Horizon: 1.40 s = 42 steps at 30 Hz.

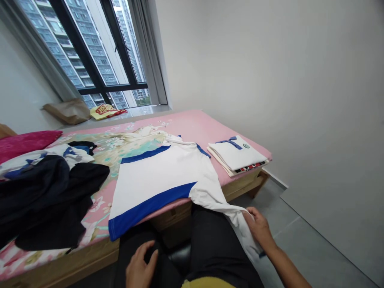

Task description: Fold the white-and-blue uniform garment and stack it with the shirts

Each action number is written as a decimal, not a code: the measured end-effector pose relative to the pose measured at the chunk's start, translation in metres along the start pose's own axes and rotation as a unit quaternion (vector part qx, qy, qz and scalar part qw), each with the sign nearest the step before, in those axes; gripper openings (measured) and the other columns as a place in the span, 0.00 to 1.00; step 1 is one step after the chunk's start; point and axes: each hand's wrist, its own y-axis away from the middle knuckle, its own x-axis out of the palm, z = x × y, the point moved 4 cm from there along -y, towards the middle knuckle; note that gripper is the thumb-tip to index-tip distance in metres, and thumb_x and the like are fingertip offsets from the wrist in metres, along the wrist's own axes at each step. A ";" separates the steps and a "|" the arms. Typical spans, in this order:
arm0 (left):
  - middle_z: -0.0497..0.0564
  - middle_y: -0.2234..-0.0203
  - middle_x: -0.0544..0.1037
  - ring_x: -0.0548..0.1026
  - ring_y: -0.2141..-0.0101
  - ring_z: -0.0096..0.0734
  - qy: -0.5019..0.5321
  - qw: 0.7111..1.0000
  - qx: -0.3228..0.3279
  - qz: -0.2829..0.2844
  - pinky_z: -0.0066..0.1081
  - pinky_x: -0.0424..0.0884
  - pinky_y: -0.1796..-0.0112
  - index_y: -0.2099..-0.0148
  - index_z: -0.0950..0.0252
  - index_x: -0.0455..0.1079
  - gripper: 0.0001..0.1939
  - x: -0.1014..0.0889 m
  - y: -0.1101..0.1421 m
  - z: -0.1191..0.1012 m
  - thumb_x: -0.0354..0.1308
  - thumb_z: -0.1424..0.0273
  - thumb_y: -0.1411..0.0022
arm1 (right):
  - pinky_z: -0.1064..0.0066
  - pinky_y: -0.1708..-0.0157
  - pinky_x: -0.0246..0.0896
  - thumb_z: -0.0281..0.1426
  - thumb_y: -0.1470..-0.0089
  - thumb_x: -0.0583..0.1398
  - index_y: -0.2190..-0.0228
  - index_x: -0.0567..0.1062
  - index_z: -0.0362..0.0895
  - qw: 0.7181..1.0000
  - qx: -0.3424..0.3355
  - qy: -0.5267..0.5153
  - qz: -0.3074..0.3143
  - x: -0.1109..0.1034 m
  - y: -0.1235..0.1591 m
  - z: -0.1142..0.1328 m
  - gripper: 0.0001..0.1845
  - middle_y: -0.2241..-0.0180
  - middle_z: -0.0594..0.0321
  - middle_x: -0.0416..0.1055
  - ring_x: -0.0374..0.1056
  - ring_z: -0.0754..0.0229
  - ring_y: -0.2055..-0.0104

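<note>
A white shirt with blue bands (156, 180) lies flat on the pink bed (198, 122), one sleeve hanging over the edge onto my dark-trousered leg. My right hand (259, 228) is closed on that hanging sleeve. My left hand (139, 266) rests on my left thigh with fingers curved and apart, holding nothing.
A folded stack of white clothes (237, 156) sits at the bed's right corner. A heap of dark and white garments (45, 192) covers the left. A pink pillow (25, 142), a paper bag (67, 111) and a yellow item (105, 111) lie by the window. Grey floor (315, 240) lies to the right.
</note>
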 end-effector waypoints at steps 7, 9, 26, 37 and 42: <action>0.56 0.38 0.57 0.69 0.51 0.36 0.158 0.894 0.309 0.284 0.36 0.68 0.51 0.34 0.57 0.49 0.38 0.044 0.006 -0.197 0.53 0.75 0.45 | 0.73 0.65 0.57 0.40 0.46 0.55 0.70 0.72 0.43 0.966 -0.092 -0.005 0.240 0.044 0.044 0.107 0.13 0.71 0.65 0.70 0.64 0.61 0.67; 0.55 0.46 0.68 0.69 0.50 0.37 0.114 0.878 0.333 0.324 0.37 0.66 0.50 0.37 0.58 0.56 0.34 0.061 0.005 -0.212 0.52 0.77 0.46 | 0.71 0.62 0.58 0.37 0.48 0.56 0.67 0.73 0.44 0.957 -0.099 0.026 0.270 0.050 0.060 0.104 0.11 0.68 0.63 0.72 0.65 0.59 0.65; 0.58 0.47 0.67 0.68 0.50 0.35 0.177 0.921 0.287 0.195 0.36 0.67 0.50 0.42 0.62 0.61 0.26 0.070 0.008 -0.175 0.54 0.74 0.43 | 0.59 0.46 0.58 0.22 0.53 0.49 0.46 0.65 0.48 0.948 -0.266 0.136 0.110 0.023 0.048 0.066 0.31 0.49 0.56 0.65 0.61 0.54 0.46; 0.58 0.51 0.70 0.67 0.49 0.43 -0.149 0.968 0.151 -0.133 0.43 0.62 0.48 0.52 0.64 0.68 0.14 -0.058 -0.025 0.017 0.52 0.69 0.40 | 0.57 0.48 0.56 0.27 0.61 0.54 0.44 0.65 0.47 0.871 -0.268 0.260 0.319 0.075 0.063 0.018 0.38 0.45 0.56 0.64 0.58 0.49 0.45; 0.60 0.44 0.66 0.62 0.44 0.46 -0.255 0.946 0.149 -0.136 0.43 0.57 0.47 0.47 0.65 0.64 0.20 -0.073 -0.051 0.053 0.53 0.68 0.42 | 0.58 0.58 0.58 0.32 0.55 0.56 0.46 0.67 0.48 0.863 -0.242 0.335 0.290 0.090 0.048 0.037 0.31 0.54 0.54 0.69 0.64 0.47 0.54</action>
